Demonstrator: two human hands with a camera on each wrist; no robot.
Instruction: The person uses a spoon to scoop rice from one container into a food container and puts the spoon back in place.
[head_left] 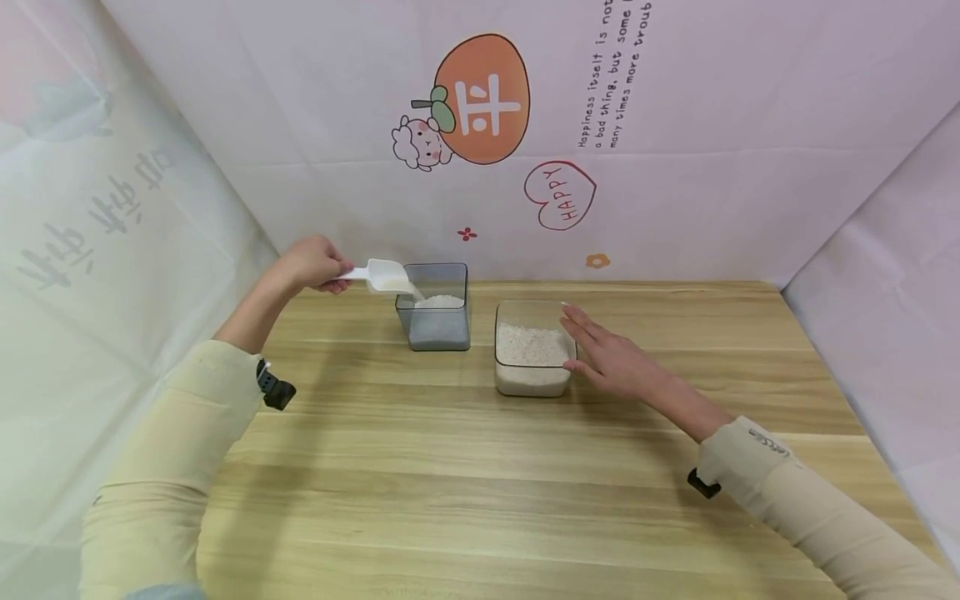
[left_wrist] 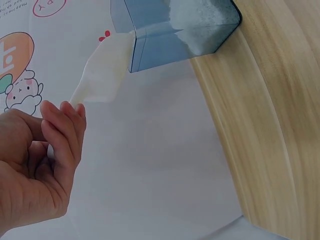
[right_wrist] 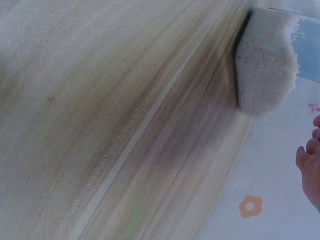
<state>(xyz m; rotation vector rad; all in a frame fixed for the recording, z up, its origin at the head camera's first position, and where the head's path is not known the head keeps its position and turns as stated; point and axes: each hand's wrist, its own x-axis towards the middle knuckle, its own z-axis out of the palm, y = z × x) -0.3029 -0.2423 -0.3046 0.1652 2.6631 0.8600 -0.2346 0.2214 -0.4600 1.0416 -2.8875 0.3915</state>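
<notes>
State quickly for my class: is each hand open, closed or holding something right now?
Left hand: closed, holding the white scoop.
Right hand: open, against the clear container.

printed sheets (head_left: 337,100) round the tabletop (head_left: 487,483) suggest a booth.

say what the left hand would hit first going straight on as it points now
Probably the bluish container, just beyond the white scoop that the left hand grips; depth is unclear, so the hand might pass above it.
</notes>
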